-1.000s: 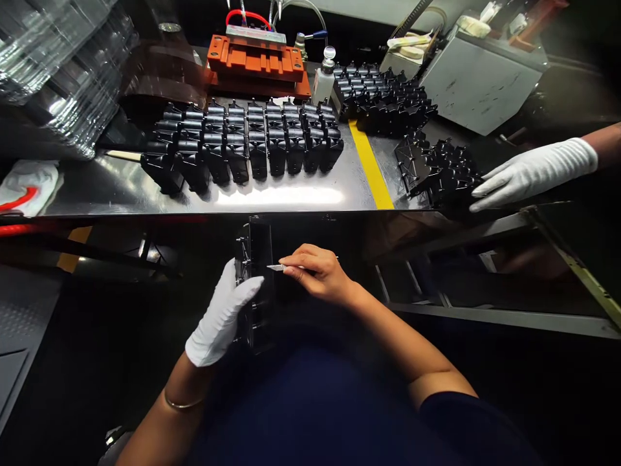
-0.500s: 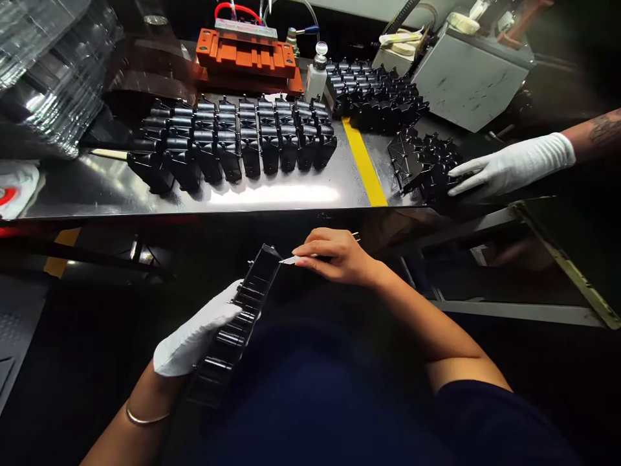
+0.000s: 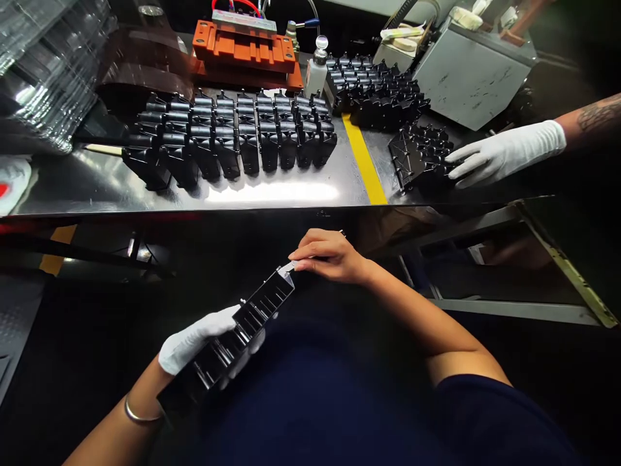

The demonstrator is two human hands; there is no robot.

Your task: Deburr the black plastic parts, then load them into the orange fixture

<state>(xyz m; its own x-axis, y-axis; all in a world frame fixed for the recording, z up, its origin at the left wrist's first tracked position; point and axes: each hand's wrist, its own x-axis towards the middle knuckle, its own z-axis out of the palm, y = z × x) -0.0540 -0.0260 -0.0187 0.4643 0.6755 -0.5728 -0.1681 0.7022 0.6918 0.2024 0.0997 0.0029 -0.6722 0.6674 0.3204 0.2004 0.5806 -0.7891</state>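
My left hand (image 3: 208,330), in a white glove, is closed around a long black plastic part (image 3: 262,304) with a row of ribs along its open face. The part is tilted, its far end up and to the right. My bare right hand (image 3: 332,255) pinches a slim, pale, pointed blade (image 3: 288,266) between thumb and fingers. Its tip meets the far end of the black part; most of its handle is hidden in the fingers. Both hands are in front of the bench edge, over my lap.
On the metal bench (image 3: 272,194) stands a row of similar black parts (image 3: 250,139), with more (image 3: 378,90) beyond a yellow stripe (image 3: 363,162). An orange fixture (image 3: 245,48) and a bottle (image 3: 316,71) are behind. A co-worker's gloved hand (image 3: 504,155) touches black parts (image 3: 420,155) at right.
My left hand has turned the black part, so its far end leans further right and lower. The blade now meets that end face. The co-worker's hand has shifted slightly.
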